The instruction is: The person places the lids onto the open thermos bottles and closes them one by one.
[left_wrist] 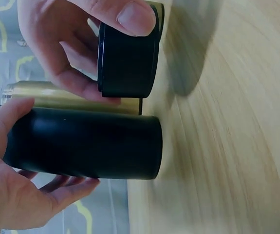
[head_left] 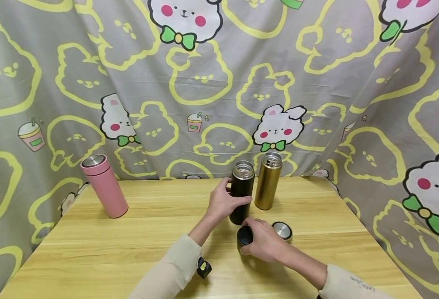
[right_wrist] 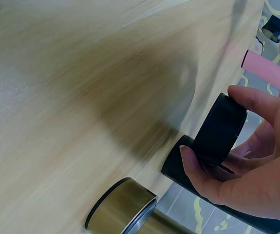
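A black thermos bottle point(head_left: 240, 193) stands upright on the table, its lid off and its steel neck bare. My left hand point(head_left: 221, 201) grips its body, thumb across the near side. In front of it, my right hand point(head_left: 266, 241) holds a black lid point(right_wrist: 220, 129) between thumb and fingers. The left wrist view shows this lid point(left_wrist: 127, 63) beside the base of the black bottle point(left_wrist: 86, 146); whether it touches the table I cannot tell. Just behind stands a gold thermos bottle point(head_left: 268, 182), also without its lid. A gold lid with a steel top point(head_left: 282, 230) lies right of my right hand.
Far left on the wooden table point(head_left: 159, 232) stands a pink thermos bottle point(head_left: 105, 187) with its lid on. A patterned grey curtain point(head_left: 212, 91) hangs behind the table and along both sides.
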`<state>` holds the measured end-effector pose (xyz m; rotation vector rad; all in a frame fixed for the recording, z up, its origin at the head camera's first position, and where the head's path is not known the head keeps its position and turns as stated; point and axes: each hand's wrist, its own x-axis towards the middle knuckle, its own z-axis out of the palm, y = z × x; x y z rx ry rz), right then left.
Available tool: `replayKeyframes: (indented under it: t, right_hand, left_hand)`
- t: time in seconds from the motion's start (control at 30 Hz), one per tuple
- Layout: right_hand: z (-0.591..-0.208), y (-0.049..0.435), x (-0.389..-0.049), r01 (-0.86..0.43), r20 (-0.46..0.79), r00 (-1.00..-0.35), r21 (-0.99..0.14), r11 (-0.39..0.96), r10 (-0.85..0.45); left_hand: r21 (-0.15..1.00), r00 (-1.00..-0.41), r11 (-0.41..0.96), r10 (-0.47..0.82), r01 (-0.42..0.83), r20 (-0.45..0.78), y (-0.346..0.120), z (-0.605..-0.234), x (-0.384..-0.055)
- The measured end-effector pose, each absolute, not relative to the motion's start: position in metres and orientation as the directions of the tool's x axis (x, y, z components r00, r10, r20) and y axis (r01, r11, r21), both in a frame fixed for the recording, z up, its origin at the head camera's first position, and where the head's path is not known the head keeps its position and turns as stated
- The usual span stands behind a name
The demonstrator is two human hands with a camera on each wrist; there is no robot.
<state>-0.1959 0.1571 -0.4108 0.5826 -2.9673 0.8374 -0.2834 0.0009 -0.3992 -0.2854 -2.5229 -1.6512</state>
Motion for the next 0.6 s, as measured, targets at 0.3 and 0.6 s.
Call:
replayKeyframes:
  t: [0.3,0.6]
  right_hand:
    - [-0.412,0.156,-0.198,-0.364,0.114,-0.928,-0.484,0.796,-0.355]
    - [-0.413,0.161,-0.199,-0.311,0.086,-0.947,-0.490,0.814,-0.310]
  left_hand:
    - [0.888,-0.973,0.397,0.105,0.232,0.208,-0.022,-0.397,-0.276]
    - [0.882,-0.973,0.415,0.146,0.222,0.176,-0.047,-0.393,-0.266]
